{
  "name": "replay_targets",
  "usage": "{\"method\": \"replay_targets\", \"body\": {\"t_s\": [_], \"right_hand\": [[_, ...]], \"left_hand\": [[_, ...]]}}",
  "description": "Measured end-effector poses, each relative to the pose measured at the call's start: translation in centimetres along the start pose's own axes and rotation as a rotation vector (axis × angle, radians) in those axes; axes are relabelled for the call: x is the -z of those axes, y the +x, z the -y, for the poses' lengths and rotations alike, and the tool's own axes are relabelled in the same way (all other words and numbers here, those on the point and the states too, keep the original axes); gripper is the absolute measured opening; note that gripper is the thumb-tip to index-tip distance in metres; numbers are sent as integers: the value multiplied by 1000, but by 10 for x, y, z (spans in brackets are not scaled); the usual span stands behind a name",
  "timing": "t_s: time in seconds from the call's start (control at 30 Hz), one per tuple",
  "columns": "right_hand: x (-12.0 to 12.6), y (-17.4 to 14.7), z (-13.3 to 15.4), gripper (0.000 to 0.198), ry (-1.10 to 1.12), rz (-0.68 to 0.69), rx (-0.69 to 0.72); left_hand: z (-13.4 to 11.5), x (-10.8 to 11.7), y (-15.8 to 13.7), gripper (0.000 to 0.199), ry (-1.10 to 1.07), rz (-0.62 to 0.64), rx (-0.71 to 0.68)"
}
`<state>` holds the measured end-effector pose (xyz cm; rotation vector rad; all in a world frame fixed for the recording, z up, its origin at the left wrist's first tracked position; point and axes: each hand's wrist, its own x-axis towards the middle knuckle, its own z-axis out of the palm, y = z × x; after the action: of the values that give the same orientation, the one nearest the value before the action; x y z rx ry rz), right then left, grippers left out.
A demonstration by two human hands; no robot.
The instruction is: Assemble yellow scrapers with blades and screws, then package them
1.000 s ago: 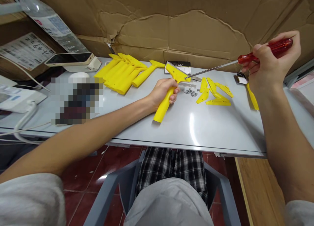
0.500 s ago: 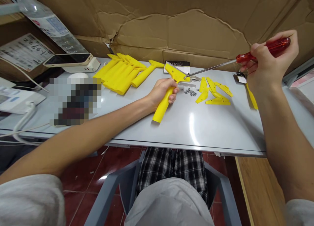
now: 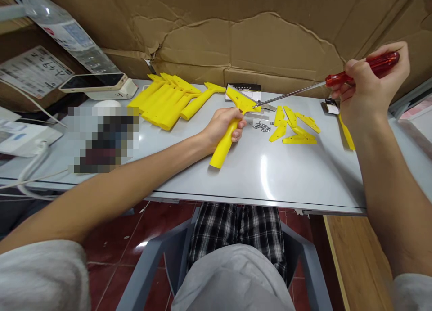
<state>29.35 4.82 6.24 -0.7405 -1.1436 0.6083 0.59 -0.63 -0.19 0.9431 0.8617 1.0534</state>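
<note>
My left hand (image 3: 225,127) is wrapped round the handle of a yellow scraper (image 3: 222,148), its wide head tilted up and away from me. In my right hand (image 3: 371,77) is a screwdriver (image 3: 340,79) with a red see-through handle. The long metal shaft slants down to the left, and its tip meets the right side of the scraper head; any screw under it is too small to make out. Just right of the scraper lie a pile of small screws (image 3: 262,126) and several loose yellow plates (image 3: 299,132). A flat metal blade (image 3: 257,116) is partly hidden behind the scraper.
More yellow scraper handles (image 3: 168,99) lie side by side at the back left. A black-and-white packet (image 3: 245,91) rests against the cardboard wall (image 3: 280,41). At left are a phone (image 3: 94,82), a plastic bottle (image 3: 72,34) and a white cable (image 3: 32,167). Another yellow piece (image 3: 346,132) lies near my right forearm.
Almost nothing differs. The screwdriver tip stays on the scraper head, and my right hand has shifted very slightly around the handle.
</note>
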Motion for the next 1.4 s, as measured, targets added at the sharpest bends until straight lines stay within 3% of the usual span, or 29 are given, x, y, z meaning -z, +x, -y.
{"method": "replay_targets", "body": {"t_s": [1.03,1.4], "right_hand": [[7,2,-4,52,-24,19,6],[-3,-3,1,50,11,-19,17]], "left_hand": [[0,0,0,22,-14,7,3],[0,-1,-1,25,-28,-3,10]]}}
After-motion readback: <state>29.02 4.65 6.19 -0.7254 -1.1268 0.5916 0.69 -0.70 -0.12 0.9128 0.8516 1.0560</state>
